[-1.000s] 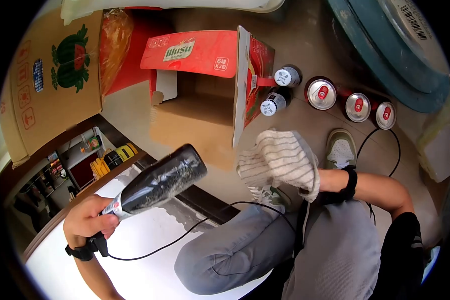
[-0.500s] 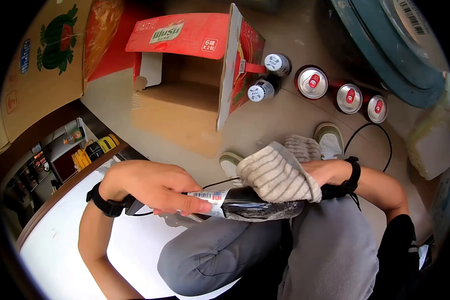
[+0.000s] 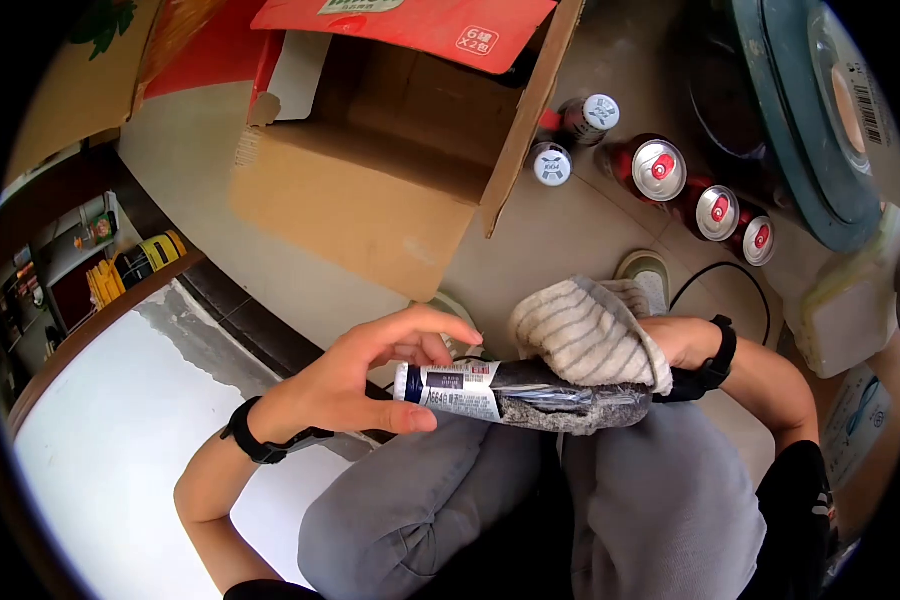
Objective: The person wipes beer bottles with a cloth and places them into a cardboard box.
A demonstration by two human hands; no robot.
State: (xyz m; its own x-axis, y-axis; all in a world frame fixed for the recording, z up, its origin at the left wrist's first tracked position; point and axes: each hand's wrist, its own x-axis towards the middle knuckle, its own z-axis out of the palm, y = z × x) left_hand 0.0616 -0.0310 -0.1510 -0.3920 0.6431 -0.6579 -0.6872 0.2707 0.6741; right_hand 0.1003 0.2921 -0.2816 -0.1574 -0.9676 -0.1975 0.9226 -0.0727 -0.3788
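Note:
A dark bottle (image 3: 570, 403) with a silvery label and a blue-and-white cap lies sideways above my knees, its neck pointing left. Around the capped end, my left hand (image 3: 365, 375) has its fingers and thumb spread; whether the thumb touches the label I cannot tell. A striped beige cloth (image 3: 590, 335) is draped over the base end of the bottle. My right hand (image 3: 670, 342) holds this cloth against the bottle, its fingers mostly hidden by the folds.
An open cardboard box (image 3: 360, 190) with a red flap lies on the floor ahead. Right of it stand two capped bottles (image 3: 552, 165) and three red cans (image 3: 660, 170). A dark green tub (image 3: 805, 130) is at the right, a white surface (image 3: 100, 400) at the left.
My left hand has loosened from the bottle's neck, uncovering the cap and more label. Bottle and cloth have shifted slightly right, and the camera view has moved.

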